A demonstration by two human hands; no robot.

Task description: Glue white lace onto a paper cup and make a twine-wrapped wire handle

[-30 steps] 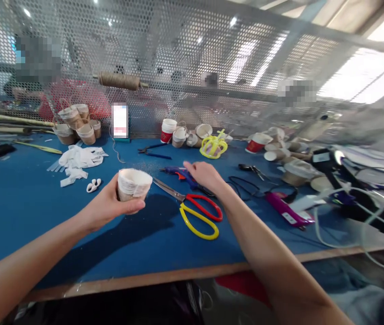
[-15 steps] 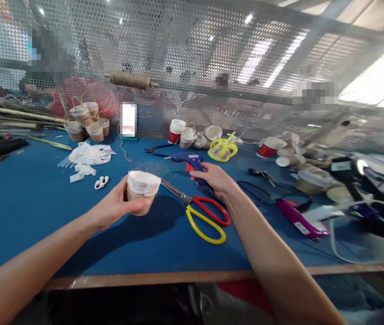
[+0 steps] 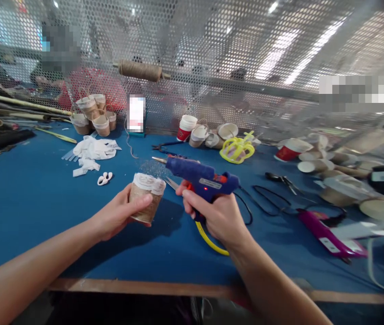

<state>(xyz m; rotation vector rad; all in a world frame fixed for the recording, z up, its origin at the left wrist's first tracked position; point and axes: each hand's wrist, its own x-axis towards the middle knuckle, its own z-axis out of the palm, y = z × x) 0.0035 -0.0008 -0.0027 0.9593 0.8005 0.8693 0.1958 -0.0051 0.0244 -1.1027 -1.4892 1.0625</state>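
My left hand (image 3: 119,212) is closed around a small cup (image 3: 147,203) wrapped in brown twine, with white lace round its rim. The cup tilts slightly above the blue table. In my right hand (image 3: 215,216) is a blue glue gun (image 3: 199,174), gripped by its handle, a red light glowing on its side. Its nozzle points left, above and apart from the cup's rim. Below the glue gun lie scissors; one yellow handle (image 3: 208,239) and part of the blades show, while the rest is hidden by my right hand and the gun.
White lace strips (image 3: 95,148) and a small white trim piece (image 3: 105,178) lie on the left. Finished twine cups (image 3: 101,125), a phone (image 3: 136,113) and a yellow basket-like frame (image 3: 236,149) stand at the back. Pliers (image 3: 282,183), cables and a purple tool (image 3: 330,234) lie right.
My right hand has lifted the glue gun off the table area and brought it nearer, above the scissors. My left hand has turned the cup so more of its twine side shows.
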